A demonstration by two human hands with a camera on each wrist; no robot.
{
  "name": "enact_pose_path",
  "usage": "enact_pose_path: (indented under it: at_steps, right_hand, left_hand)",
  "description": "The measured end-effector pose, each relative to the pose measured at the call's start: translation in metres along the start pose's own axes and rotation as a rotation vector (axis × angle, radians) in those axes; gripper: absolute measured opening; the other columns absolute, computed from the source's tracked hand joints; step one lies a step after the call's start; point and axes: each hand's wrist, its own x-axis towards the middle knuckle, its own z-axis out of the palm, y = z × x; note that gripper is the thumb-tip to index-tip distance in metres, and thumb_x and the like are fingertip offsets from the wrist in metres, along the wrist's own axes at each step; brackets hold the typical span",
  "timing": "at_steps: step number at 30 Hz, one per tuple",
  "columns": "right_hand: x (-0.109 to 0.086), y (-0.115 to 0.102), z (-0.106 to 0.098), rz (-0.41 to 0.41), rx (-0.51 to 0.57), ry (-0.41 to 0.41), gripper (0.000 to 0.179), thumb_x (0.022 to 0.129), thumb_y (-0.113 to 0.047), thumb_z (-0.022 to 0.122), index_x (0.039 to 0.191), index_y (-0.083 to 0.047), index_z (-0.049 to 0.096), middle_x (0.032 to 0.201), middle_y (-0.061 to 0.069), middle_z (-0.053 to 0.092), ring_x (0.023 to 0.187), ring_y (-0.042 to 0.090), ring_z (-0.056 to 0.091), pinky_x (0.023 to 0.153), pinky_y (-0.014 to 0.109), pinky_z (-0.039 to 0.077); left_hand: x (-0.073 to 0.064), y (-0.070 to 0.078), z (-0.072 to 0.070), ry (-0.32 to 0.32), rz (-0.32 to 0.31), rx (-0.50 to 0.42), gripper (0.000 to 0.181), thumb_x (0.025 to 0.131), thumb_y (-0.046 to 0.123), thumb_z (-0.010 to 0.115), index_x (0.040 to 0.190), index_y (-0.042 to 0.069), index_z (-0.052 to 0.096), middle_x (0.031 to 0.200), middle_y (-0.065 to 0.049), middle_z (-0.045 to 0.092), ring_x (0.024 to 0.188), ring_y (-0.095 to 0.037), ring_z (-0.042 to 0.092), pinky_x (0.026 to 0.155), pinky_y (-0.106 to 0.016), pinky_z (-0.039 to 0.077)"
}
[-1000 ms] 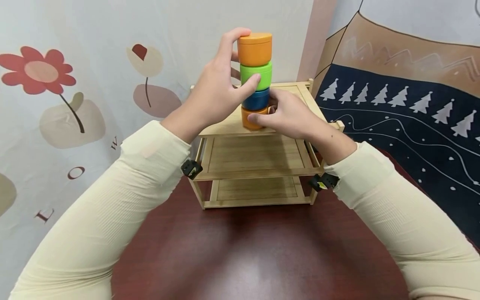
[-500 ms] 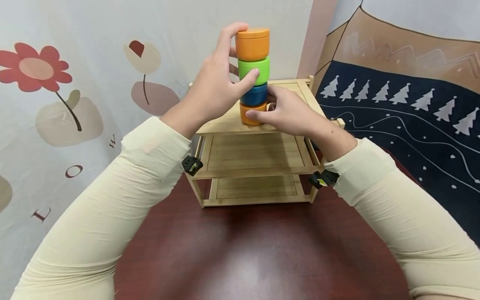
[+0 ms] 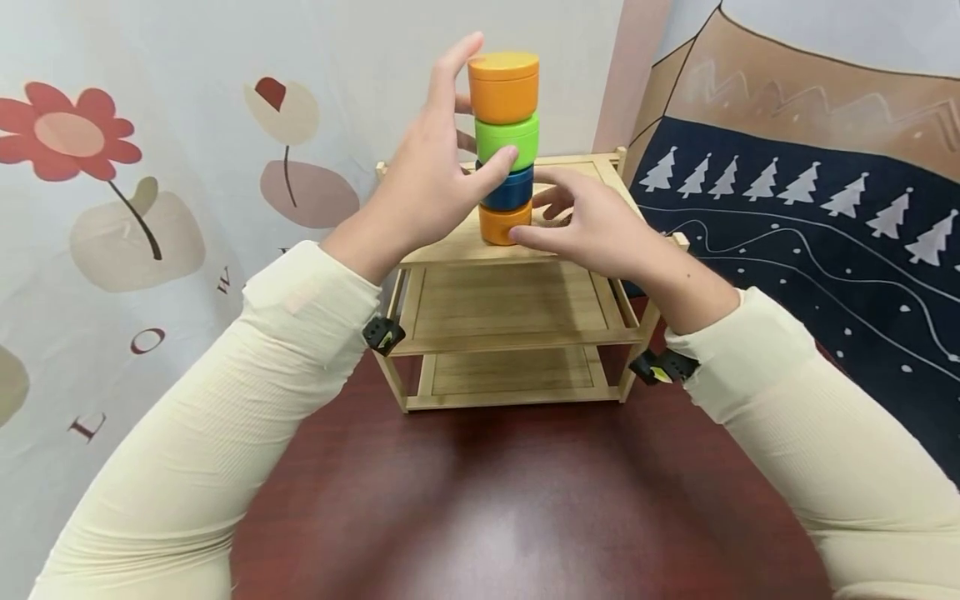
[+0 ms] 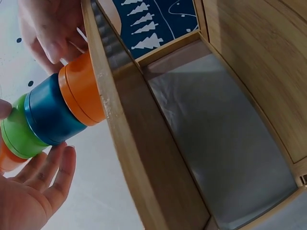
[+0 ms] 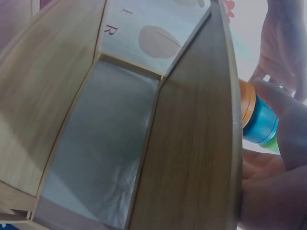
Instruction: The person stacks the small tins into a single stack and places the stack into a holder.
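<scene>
A stack of round lidded containers stands upright on the wooden rack's top shelf. From the bottom up come an orange container, a blue container, a green container and a larger orange container. My left hand holds the stack from the left, thumb on the green container; its index finger is raised beside the top lid. My right hand is at the lower right, fingers spread off the blue container and the thumb tip near the bottom orange one. The left hand's rear fingers are partly hidden.
Below the top shelf are a middle shelf and a lower shelf. The rack stands on a dark red glossy tabletop. A flower-print cloth hangs behind, and a navy tree-print cloth at the right.
My right hand's fingers have loosened and drawn slightly right, away from the blue and lower orange containers. The left index finger has lifted off the top lid. The stack stays in place.
</scene>
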Motion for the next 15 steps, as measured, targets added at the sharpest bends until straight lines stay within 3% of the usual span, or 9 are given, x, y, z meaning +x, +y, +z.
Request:
enact_pose_path:
  at_steps: [5, 9, 12, 15]
  right_hand:
    - [-0.02, 0.001, 0.002, -0.027, -0.011, 0.146, 0.07, 0.09, -0.033, 0.074, 0.15, -0.014, 0.043, 0.14, 0.015, 0.059, 0.125, 0.028, 0.058, 0.104, 0.046, 0.049]
    - [-0.035, 0.003, 0.008, -0.123, -0.038, 0.278, 0.056, 0.09, -0.026, 0.076, 0.139, -0.01, 0.055, 0.134, 0.013, 0.062, 0.124, 0.026, 0.058, 0.103, 0.044, 0.049]
    - [-0.046, 0.006, 0.011, -0.212, -0.073, 0.352, 0.045, 0.089, -0.02, 0.077, 0.129, -0.005, 0.062, 0.128, 0.011, 0.065, 0.116, 0.026, 0.062, 0.099, 0.043, 0.051]
    - [-0.055, 0.009, 0.015, -0.295, -0.092, 0.378, 0.037, 0.088, -0.014, 0.076, 0.123, -0.004, 0.066, 0.122, 0.01, 0.068, 0.107, 0.026, 0.065, 0.094, 0.042, 0.053]
  left_hand:
    - [-0.004, -0.001, 0.001, 0.019, -0.024, -0.012, 0.089, 0.094, 0.037, 0.066, 0.158, 0.032, 0.004, 0.146, -0.005, 0.046, 0.115, -0.016, 0.063, 0.094, -0.031, 0.05]
    - [-0.012, -0.003, 0.001, 0.067, -0.043, 0.01, 0.09, 0.093, 0.039, 0.066, 0.158, 0.033, 0.004, 0.154, -0.003, 0.039, 0.13, -0.014, 0.052, 0.104, -0.035, 0.043]
    - [-0.023, -0.006, 0.001, 0.133, 0.0, 0.086, 0.087, 0.093, 0.04, 0.066, 0.158, 0.03, 0.009, 0.154, -0.002, 0.038, 0.135, -0.012, 0.045, 0.11, -0.037, 0.037]
    - [-0.039, -0.011, 0.003, 0.209, 0.099, 0.172, 0.077, 0.093, 0.037, 0.066, 0.156, 0.021, 0.024, 0.148, -0.005, 0.046, 0.134, -0.016, 0.046, 0.112, -0.038, 0.034]
